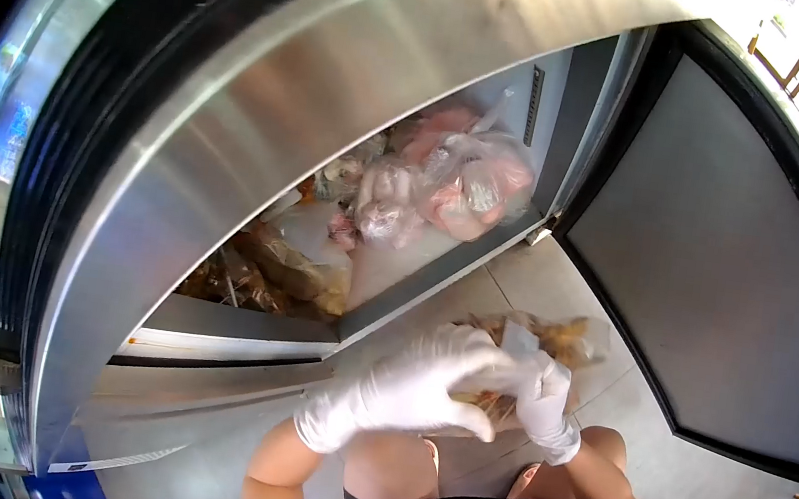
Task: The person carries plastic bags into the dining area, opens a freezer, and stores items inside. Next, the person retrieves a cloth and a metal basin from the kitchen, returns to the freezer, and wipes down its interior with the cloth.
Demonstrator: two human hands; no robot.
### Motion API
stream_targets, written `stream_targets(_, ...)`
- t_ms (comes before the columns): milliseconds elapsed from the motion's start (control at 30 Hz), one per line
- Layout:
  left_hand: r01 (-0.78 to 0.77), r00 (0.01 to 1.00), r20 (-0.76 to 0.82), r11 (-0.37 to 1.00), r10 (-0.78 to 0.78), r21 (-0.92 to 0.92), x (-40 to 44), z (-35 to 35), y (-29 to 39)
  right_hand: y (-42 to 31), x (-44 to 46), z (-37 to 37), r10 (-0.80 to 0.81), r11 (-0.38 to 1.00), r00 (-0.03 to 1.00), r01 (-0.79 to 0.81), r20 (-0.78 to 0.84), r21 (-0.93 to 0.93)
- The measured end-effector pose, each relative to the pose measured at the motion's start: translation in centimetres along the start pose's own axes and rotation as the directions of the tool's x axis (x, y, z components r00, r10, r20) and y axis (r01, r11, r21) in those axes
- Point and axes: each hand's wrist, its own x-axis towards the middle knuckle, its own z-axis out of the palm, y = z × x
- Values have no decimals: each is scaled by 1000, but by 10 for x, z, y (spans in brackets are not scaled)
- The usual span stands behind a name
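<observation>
Left hand [428, 375] held half open, right hand [547, 402] curled; whether the bag [573, 343], toward one o'clock, is gripped cannot be told.

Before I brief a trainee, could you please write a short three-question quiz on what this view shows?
1. True or false: the grey door stands open.
2. What covers the left hand and the right hand?
A) black mittens
B) white gloves
C) nothing
3. Fill in: the blurred bag at the hands is ____ the steel cabinet, while the bags with pinkish contents lie ____ it.

Key: 1. True. 2. B. 3. outside; inside.
</observation>
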Motion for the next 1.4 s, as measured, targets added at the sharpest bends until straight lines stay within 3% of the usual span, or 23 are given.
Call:
stream_targets(67, 248, 964, 143, 950, -224, -191, 8, -5, -33, 7, -6, -17, 164, 982, 987, -163, -1, -93)
stream_targets(100, 454, 884, 89, 798, -459, -395, 5, 0, -65, 11, -11, -24, 251, 958, 968, -249, -3, -142)
stream_targets(133, 392, 891, -126, 880, -435, -266, 2, 9, -106, 22, -17, -33, 250, 952, 968, -248, -10, -180)
stream_targets(167, 418, 782, -291, 810, -552, -411, -10, 25, -156, 10, -11, -37, 245, 946, 969, -249, -46, -206)
stream_targets(200, 546, 731, -445, 835, -517, -71, -28, 35, -202, 11, -12, -42, 265, 939, 962, -273, -64, -210)
stream_targets(233, 616, 715, -414, 788, -563, -9, -45, 43, -226, 13, -14, -52, 293, 929, 953, -303, -79, -214)
stream_targets(267, 780, 603, -280, 625, -747, 11, -65, 51, -252, 24, -18, -63, 283, 924, 954, -299, -100, -237)
stream_targets(367, 845, 525, -272, 532, -806, 56, -108, 92, -286, 20, -13, -77, 258, 925, 949, -297, -183, -235)
stream_targets(400, 849, 516, -392, 514, -761, 119, -115, 102, -290, 22, -12, -82, 207, 929, 963, -249, -171, -276)
stream_targets(500, 695, 681, -680, 532, -272, 484, -96, 92, -272, 18, -14, -87, 202, 930, 958, -252, -202, -267)
stream_targets(533, 712, 687, -601, 541, -408, 447, -89, 81, -270, 20, -17, -92, 229, 928, 953, -275, -199, -251)
stream_targets(633, 641, 758, -570, 525, -317, 561, -72, 71, -294, 28, -24, -101, 258, 935, 944, -298, -206, -192)
stream_targets(767, 712, 698, -549, 370, -459, 596, -77, 78, -336, 16, -14, -91, 230, 944, 938, -280, -261, -176)
stream_targets(867, 712, 691, -526, 344, -496, 612, -80, 80, -339, 11, -14, -84, 199, 950, 947, -249, -252, -187)
stream_targets(967, 702, 708, -587, 480, -391, 527, -82, 74, -342, 10, -14, -78, 205, 951, 948, -252, -244, -181)
stream_targets(1067, 722, 691, -638, 371, -340, 584, -83, 57, -340, 20, -24, -84, 265, 940, 947, -296, -181, -170)
stream_targets(1167, 758, 636, -677, 467, -371, 456, -84, 43, -338, 18, -26, -83, 268, 939, 951, -293, -155, -178)
stream_targets(1200, 743, 645, -696, 469, -314, 477, -83, 41, -337, 13, -24, -81, 259, 940, 955, -283, -142, -191)
stream_targets(1300, 728, 650, -676, 537, -346, 426, -70, 32, -311, 8, -21, -79, 239, 950, 964, -258, -119, -178)
stream_targets(1400, 895, 404, -739, 399, -539, 198, -52, 25, -298, 13, -24, -79, 206, 958, 970, -226, -126, -175)
